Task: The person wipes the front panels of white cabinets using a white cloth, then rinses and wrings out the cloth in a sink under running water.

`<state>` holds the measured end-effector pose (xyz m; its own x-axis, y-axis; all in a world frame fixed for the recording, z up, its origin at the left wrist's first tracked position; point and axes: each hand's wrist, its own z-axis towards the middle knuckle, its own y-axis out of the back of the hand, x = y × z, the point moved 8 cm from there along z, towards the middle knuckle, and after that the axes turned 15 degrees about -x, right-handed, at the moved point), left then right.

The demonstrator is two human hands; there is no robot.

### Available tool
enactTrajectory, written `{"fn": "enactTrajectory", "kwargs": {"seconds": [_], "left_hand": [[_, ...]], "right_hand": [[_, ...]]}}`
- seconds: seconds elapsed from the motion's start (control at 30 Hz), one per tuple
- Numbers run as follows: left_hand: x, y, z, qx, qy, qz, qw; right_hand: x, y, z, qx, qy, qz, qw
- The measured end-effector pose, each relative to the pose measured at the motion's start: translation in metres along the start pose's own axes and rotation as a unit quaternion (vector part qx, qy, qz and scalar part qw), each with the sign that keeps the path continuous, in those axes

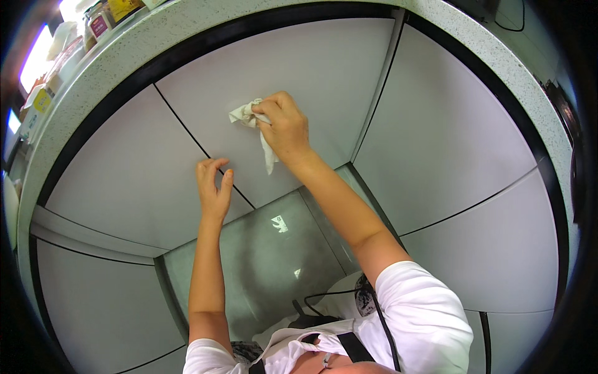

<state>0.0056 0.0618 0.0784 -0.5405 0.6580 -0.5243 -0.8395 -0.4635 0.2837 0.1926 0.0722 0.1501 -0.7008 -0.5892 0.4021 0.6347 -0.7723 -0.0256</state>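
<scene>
My right hand (285, 128) is closed around a crumpled white cloth (244, 115), one end of which hangs down below the fingers. The cloth is at the pale cabinet door (336, 68) in front of me. Lower and to the left, my left hand (212, 190) has its fingers bent and its thumb apart, with nothing in it. Its fingertips are by the dark gap (180, 118) between two door panels; whether they touch the panel I cannot tell.
A speckled light countertop (187, 22) curves around above the cabinets. Jars and packages (99, 22) stand on it at the upper left. More pale cabinet fronts (448, 124) are on the right. Below is a grey tiled floor (261, 262); a black cable (383, 324) hangs by my body.
</scene>
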Motion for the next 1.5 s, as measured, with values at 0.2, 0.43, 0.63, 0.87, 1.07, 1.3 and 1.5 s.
{"fn": "enactTrajectory", "kwargs": {"seconds": [0.2, 0.43, 0.63, 0.87, 1.07, 1.3, 1.5], "left_hand": [[0.003, -0.003, -0.003, 0.014, 0.026, -0.019, 0.999], [-0.001, -0.002, -0.003, 0.001, 0.011, 0.004, 1.000], [0.007, -0.003, -0.006, -0.001, 0.023, -0.005, 1.000], [0.006, -0.003, -0.006, 0.012, 0.016, 0.013, 1.000], [0.010, -0.006, -0.009, 0.003, 0.037, 0.011, 0.999], [0.009, -0.005, -0.009, 0.011, 0.022, 0.012, 1.000], [0.014, -0.005, -0.011, -0.003, 0.035, 0.006, 0.999]], "right_hand": [[-0.062, 0.051, 0.030, -0.111, -0.024, -0.076, 0.991], [-0.111, 0.087, 0.047, -0.138, -0.140, -0.107, 0.975], [-0.077, 0.048, 0.029, -0.051, -0.148, -0.043, 0.987], [-0.128, 0.095, 0.048, -0.131, -0.187, -0.119, 0.966], [-0.079, 0.058, 0.035, -0.081, -0.104, -0.072, 0.989], [-0.103, 0.075, 0.037, -0.119, -0.095, -0.117, 0.981], [-0.083, 0.067, 0.037, -0.103, -0.083, -0.102, 0.986]]}}
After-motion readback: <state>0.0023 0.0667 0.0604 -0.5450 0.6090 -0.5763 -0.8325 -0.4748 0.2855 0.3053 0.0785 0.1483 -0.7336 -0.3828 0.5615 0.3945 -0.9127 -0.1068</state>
